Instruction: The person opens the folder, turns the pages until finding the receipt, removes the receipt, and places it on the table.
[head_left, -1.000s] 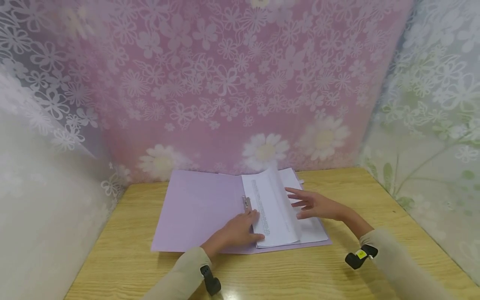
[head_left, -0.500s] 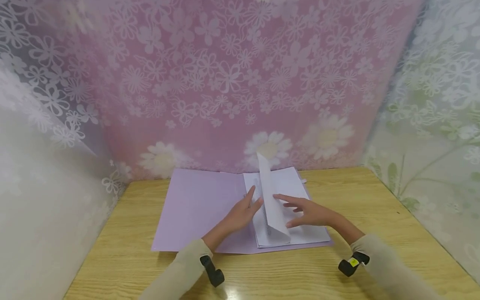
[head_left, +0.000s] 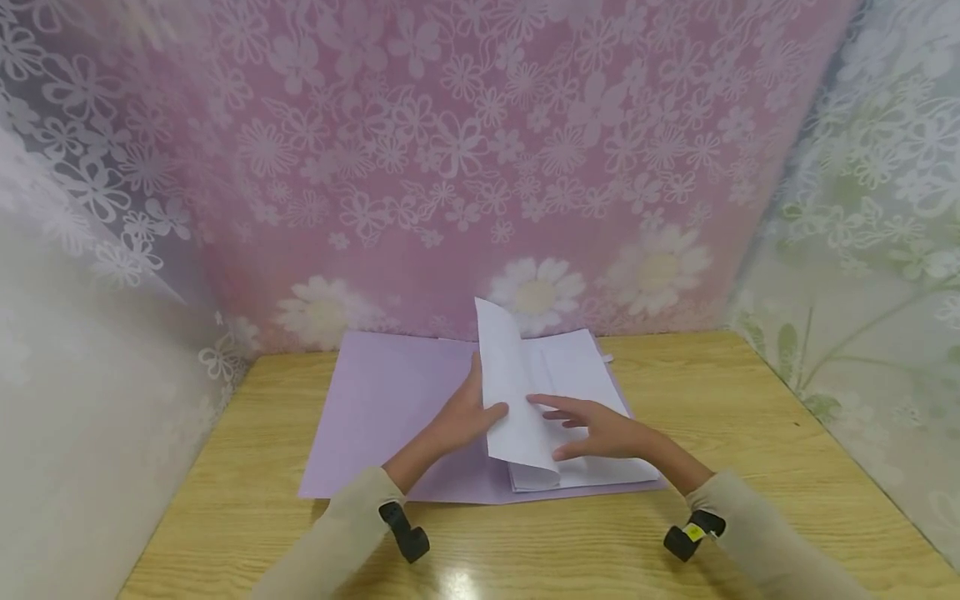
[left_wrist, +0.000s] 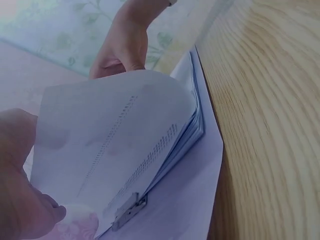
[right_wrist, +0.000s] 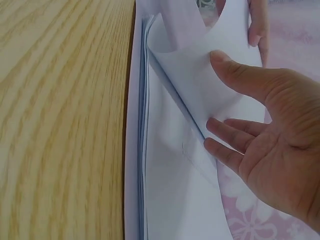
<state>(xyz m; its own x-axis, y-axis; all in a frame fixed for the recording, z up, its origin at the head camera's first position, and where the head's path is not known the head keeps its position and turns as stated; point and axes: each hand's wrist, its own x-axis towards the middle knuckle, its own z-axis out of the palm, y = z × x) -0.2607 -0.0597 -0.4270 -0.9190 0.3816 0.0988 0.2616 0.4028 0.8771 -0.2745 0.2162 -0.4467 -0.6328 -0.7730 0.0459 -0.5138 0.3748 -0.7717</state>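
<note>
A lilac file folder lies spread on the table, a stack of white papers on its right side. One sheet of paper stands raised and curled toward the left; printed rows show on its other face in the left wrist view. My left hand holds this sheet's free edge, thumb on the near face and fingers partly hidden behind. Against the curled sheet, my right hand touches with thumb and fingers extended and spread. A metal clip sits at the folder's spine, hidden in the head view.
The wooden table extends in front of the folder and to both sides. A pink floral backdrop rises right behind the folder, with patterned side panels at left and right. A small white tab sticks out at the folder's right edge.
The raised sheet has swung leftward over the spine, pushed by my right hand. My left hand has lifted off the papers by the clip and taken the sheet's edge.
</note>
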